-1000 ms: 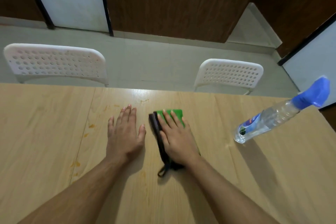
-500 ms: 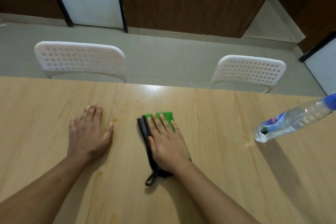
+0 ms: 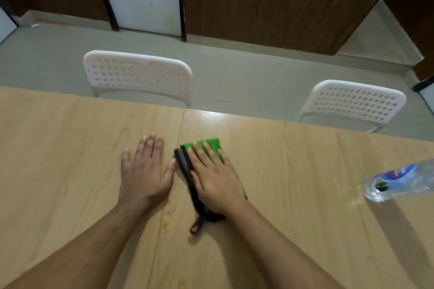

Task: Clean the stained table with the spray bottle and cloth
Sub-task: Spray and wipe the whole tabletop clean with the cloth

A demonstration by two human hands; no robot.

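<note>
My right hand [image 3: 212, 178] presses flat, fingers straight, on a green and black cloth [image 3: 211, 144] lying on the light wooden table [image 3: 293, 171]. A black loop of the cloth sticks out near my wrist. My left hand [image 3: 145, 171] rests flat on the table just left of the cloth, its thumb close to the cloth's black edge. Small orange stains [image 3: 166, 225] dot the table seam below my left hand. The clear spray bottle [image 3: 399, 180] with a blue label stands at the right edge of the view, its top cut off.
Two white perforated chairs [image 3: 138, 76] [image 3: 354, 103] stand behind the table's far edge. Beyond them lie a grey floor, brown wood panels and a white door.
My right hand has slid the cloth left toward the table seam, and my left hand now lies right beside it. The view has turned left, pushing the bottle to the frame's edge.
</note>
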